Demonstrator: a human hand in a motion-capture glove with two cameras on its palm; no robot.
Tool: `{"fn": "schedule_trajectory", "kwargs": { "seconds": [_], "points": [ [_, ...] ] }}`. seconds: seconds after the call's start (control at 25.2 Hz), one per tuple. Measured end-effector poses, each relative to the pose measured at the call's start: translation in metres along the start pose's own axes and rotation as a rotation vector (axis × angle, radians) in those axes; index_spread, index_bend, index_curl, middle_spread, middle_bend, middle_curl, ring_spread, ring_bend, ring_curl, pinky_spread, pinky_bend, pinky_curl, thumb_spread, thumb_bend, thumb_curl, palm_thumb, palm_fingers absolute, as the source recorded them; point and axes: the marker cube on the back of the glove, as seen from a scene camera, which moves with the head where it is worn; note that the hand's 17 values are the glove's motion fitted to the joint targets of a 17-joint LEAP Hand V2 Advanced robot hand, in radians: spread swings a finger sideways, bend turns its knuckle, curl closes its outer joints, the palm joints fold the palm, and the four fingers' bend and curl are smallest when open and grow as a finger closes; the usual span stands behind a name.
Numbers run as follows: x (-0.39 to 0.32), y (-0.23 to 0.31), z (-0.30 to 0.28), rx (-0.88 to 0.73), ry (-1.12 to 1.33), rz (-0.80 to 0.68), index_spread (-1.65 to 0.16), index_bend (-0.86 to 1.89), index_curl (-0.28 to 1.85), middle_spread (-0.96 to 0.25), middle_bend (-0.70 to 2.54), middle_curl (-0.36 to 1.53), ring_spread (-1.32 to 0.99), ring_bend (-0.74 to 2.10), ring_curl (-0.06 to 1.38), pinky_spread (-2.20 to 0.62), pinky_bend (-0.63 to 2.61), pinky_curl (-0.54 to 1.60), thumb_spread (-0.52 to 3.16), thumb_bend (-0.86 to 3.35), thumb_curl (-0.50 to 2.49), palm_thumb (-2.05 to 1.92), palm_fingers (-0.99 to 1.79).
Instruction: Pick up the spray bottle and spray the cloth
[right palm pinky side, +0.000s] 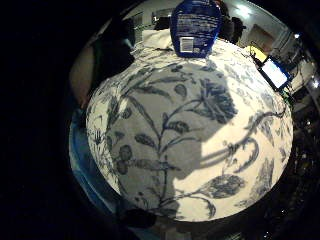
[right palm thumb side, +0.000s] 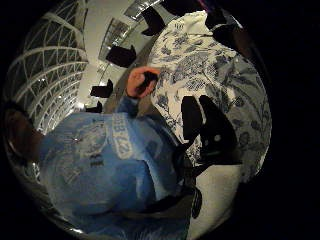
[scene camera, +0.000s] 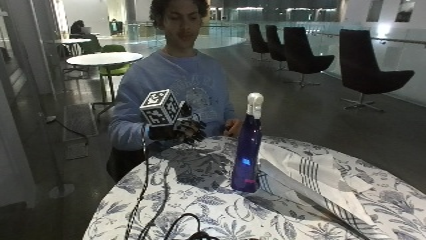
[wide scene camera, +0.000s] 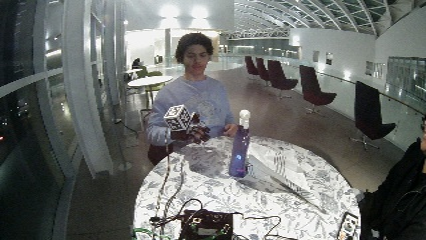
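**Gloved hand raised at the near edge, holding nothing; bottle untouched at mid-table**

Nothing is grasped: the black-gloved right hand (scene camera: 181, 129) hangs in the air above the table edge nearest the seated person, fingers spread and relaxed, well apart from the bottle.

Round table (scene camera: 200, 200), covered in a white cloth with a blue floral print, carries all items observed. Its patterned surface fills the little-finger palm view.

Person in a light blue sweatshirt (scene camera: 180, 85) sits at that edge. The bare left hand (scene camera: 231, 128) rests at the table edge beside the gloved hand; in the thumb-side palm view its fingers (right palm thumb side: 141, 82) appear curled.

White cloth with dark stripes (scene camera: 318, 181) lies folded and flat on the table, running from beside the bottle toward the edge opposite the person.

Tall blue translucent spray bottle with a white spray head (scene camera: 248, 147) stands upright near the table's centre, just beside the striped cloth. Whether its base touches the cloth cannot be determined. In the little-finger palm view the bottle (right palm pinky side: 195, 25) shows its printed label.
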Motion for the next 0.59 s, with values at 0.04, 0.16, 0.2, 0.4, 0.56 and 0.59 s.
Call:
{"fn": "schedule_trajectory", "kwargs": {
  "seconds": [0.04, 0.16, 0.2, 0.4, 0.56, 0.59],
  "points": [
    [-0.001, -0.002, 0.001, 0.001, -0.001, 0.0, -0.31, 0.17, 0.24, -0.01, 0.34, 0.24, 0.03, 0.28, 0.22, 0.17, 0.23, 0.21, 0.97, 0.36, 0.22, 0.6, 0.7],
    [-0.002, -0.007, 0.002, 0.015, 0.0, 0.003, -0.32, 0.16, 0.25, -0.01, 0.33, 0.26, 0.03, 0.27, 0.23, 0.17, 0.23, 0.22, 1.03, 0.35, 0.23, 0.61, 0.69],
    [-0.001, -0.01, 0.002, 0.022, -0.001, 0.006, -0.32, 0.16, 0.26, -0.01, 0.32, 0.27, 0.04, 0.27, 0.23, 0.18, 0.23, 0.22, 1.05, 0.34, 0.24, 0.61, 0.69],
    [0.002, -0.018, -0.001, 0.07, -0.03, 0.036, -0.34, 0.15, 0.27, -0.01, 0.31, 0.29, 0.04, 0.27, 0.24, 0.19, 0.22, 0.24, 1.11, 0.3, 0.25, 0.6, 0.68],
    [0.005, -0.03, -0.004, 0.135, -0.083, 0.07, -0.35, 0.13, 0.27, -0.01, 0.3, 0.3, 0.05, 0.28, 0.26, 0.19, 0.22, 0.26, 1.14, 0.26, 0.26, 0.59, 0.67],
    [0.006, -0.035, -0.005, 0.155, -0.102, 0.083, -0.35, 0.13, 0.27, -0.01, 0.3, 0.31, 0.05, 0.28, 0.26, 0.19, 0.22, 0.26, 1.14, 0.26, 0.26, 0.59, 0.67]
  ]
}}
